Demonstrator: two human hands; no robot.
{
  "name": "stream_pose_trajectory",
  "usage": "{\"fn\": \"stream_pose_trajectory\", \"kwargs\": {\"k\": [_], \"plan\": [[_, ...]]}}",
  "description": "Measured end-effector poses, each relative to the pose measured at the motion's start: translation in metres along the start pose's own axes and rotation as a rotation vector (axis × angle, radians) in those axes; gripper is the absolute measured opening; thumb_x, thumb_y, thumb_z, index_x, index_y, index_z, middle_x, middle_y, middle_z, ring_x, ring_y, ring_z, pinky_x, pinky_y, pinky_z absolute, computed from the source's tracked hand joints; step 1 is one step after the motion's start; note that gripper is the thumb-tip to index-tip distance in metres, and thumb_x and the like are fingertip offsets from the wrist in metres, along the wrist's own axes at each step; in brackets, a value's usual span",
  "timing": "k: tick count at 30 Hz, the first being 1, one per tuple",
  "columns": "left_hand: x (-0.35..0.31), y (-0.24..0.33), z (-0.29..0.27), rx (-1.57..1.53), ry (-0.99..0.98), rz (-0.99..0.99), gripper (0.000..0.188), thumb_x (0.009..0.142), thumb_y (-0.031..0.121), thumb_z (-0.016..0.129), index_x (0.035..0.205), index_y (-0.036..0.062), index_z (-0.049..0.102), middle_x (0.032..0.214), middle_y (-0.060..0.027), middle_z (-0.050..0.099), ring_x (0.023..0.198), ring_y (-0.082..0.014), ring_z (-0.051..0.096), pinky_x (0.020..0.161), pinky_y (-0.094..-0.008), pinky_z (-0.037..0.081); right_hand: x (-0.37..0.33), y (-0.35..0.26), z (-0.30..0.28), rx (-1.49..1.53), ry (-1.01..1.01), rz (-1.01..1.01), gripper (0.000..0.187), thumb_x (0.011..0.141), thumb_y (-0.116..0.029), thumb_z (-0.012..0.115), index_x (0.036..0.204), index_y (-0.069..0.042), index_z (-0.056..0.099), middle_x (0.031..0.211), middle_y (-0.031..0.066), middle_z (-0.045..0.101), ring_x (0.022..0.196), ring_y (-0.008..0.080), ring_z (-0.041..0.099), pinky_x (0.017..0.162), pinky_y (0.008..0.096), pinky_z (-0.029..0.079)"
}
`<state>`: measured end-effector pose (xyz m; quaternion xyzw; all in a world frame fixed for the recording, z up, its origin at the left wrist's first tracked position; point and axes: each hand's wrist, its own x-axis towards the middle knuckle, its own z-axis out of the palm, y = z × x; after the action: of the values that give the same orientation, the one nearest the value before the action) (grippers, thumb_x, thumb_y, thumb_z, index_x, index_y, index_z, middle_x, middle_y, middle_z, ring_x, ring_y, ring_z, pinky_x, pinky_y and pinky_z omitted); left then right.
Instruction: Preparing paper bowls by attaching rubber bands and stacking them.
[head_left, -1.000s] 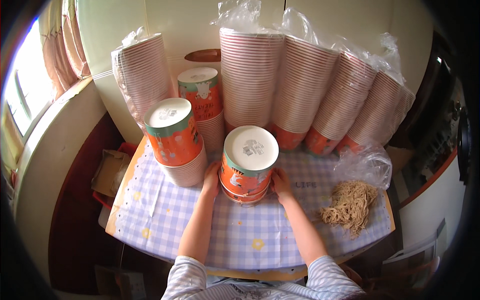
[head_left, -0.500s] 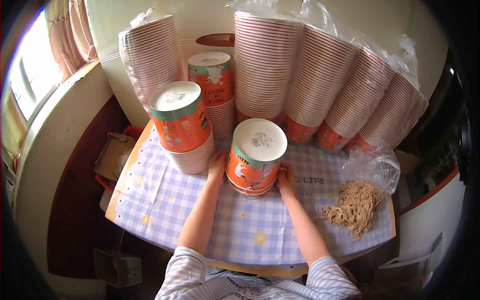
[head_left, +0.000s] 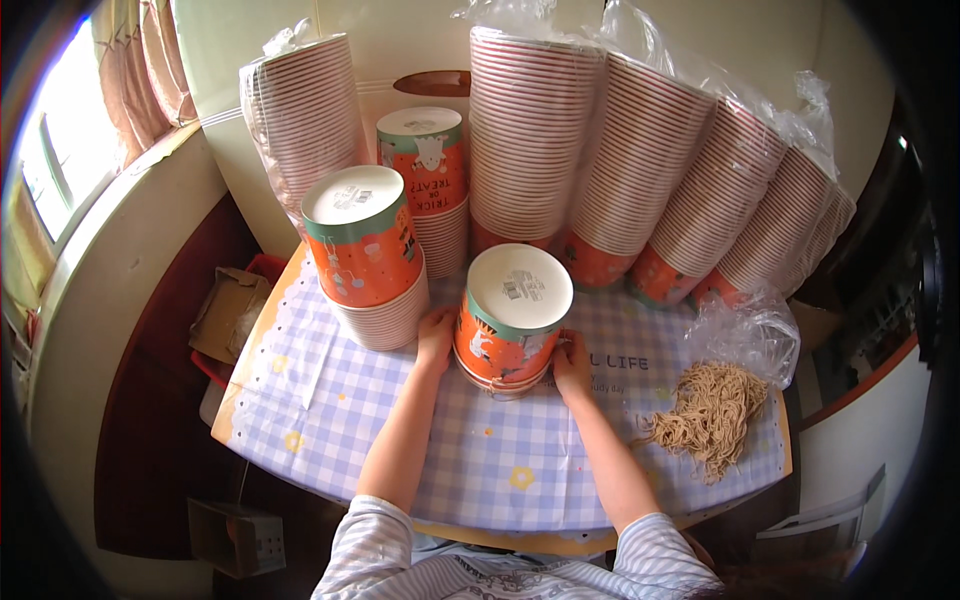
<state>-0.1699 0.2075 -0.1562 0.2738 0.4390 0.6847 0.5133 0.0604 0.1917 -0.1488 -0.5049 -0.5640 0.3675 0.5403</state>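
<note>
An upside-down orange paper bucket (head_left: 507, 345) with a green band and a white base stands before me on the checked tablecloth (head_left: 470, 450). Its white rims are at the bottom, where a thin tan cord shows; more than one bucket seems nested there. My left hand (head_left: 435, 342) is closed against its left side near the rims, fingers partly hidden behind it. On the opposite side my right hand (head_left: 573, 367) grips low by the rims, its fingers curled. Close to my left hand is a stack of similar inverted buckets (head_left: 365, 265).
Behind it rises another inverted stack (head_left: 425, 185). Tall plastic-wrapped stacks of buckets (head_left: 535, 140) line the back and right, with one wrapped stack (head_left: 305, 110) at back left. A heap of tan cords (head_left: 712, 415) lies right, beside a clear plastic bag (head_left: 750, 338).
The bucket between my hands has settled very slightly lower and nearer to me. Both hands keep nearly the same place at its sides.
</note>
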Motion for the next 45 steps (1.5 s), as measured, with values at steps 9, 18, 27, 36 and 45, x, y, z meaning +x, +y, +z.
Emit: {"fn": "stream_pose_trajectory", "kwargs": {"k": [9, 18, 27, 36, 45], "plan": [[-0.008, 0.009, 0.009, 0.070, 0.014, 0.052, 0.021, 0.086, 0.007, 0.049, 0.102, -0.0026, 0.059, 0.095, -0.0098, 0.061, 0.084, -0.0147, 0.057, 0.076, -0.0267, 0.046, -0.004, -0.012, -0.002, -0.041, -0.070, 0.031, 0.023, 0.080, 0.001, 0.042, 0.102, -0.001, 0.049, 0.072, 0.0035, 0.052, 0.065, 0.0096, 0.047, 0.061, 0.0226, 0.040], [-0.006, 0.008, 0.008, 0.109, -0.008, 0.079, 0.021, 0.087, 0.008, 0.048, 0.102, -0.0026, 0.059, 0.094, -0.0100, 0.061, 0.084, -0.0150, 0.057, 0.076, -0.0268, 0.046, -0.003, -0.015, -0.004, -0.131, -0.070, 0.024, 0.023, 0.080, -0.001, 0.043, 0.101, -0.002, 0.050, 0.071, 0.0060, 0.056, 0.064, 0.0124, 0.051, 0.061, 0.0256, 0.042], [-0.008, 0.007, 0.009, 0.113, -0.008, 0.081, 0.021, 0.086, 0.006, 0.049, 0.102, -0.0027, 0.058, 0.094, -0.0103, 0.061, 0.084, -0.0155, 0.057, 0.076, -0.0268, 0.046, -0.002, -0.013, -0.005, -0.224, -0.056, 0.014, 0.023, 0.079, -0.003, 0.043, 0.100, -0.004, 0.051, 0.067, 0.0079, 0.058, 0.061, 0.0159, 0.054, 0.059, 0.0294, 0.043], [-0.006, 0.004, 0.008, 0.124, 0.022, 0.082, 0.018, 0.084, 0.003, 0.050, 0.099, -0.0029, 0.059, 0.091, -0.0096, 0.062, 0.081, -0.0152, 0.057, 0.075, -0.0269, 0.046, 0.000, -0.008, -0.007, -0.245, -0.082, -0.013, 0.022, 0.079, -0.005, 0.046, 0.100, -0.006, 0.051, 0.063, 0.0070, 0.057, 0.054, 0.0135, 0.054, 0.049, 0.0279, 0.041], [-0.001, -0.001, 0.005, 0.213, 0.046, 0.134, 0.015, 0.082, 0.002, 0.052, 0.094, -0.0024, 0.059, 0.087, -0.0090, 0.062, 0.078, -0.0152, 0.057, 0.072, -0.0267, 0.046, -0.002, -0.014, -0.008, -0.346, -0.114, -0.038, 0.023, 0.080, -0.006, 0.045, 0.102, -0.007, 0.049, 0.063, 0.0094, 0.059, 0.056, 0.0182, 0.057, 0.052, 0.0309, 0.043]]}}
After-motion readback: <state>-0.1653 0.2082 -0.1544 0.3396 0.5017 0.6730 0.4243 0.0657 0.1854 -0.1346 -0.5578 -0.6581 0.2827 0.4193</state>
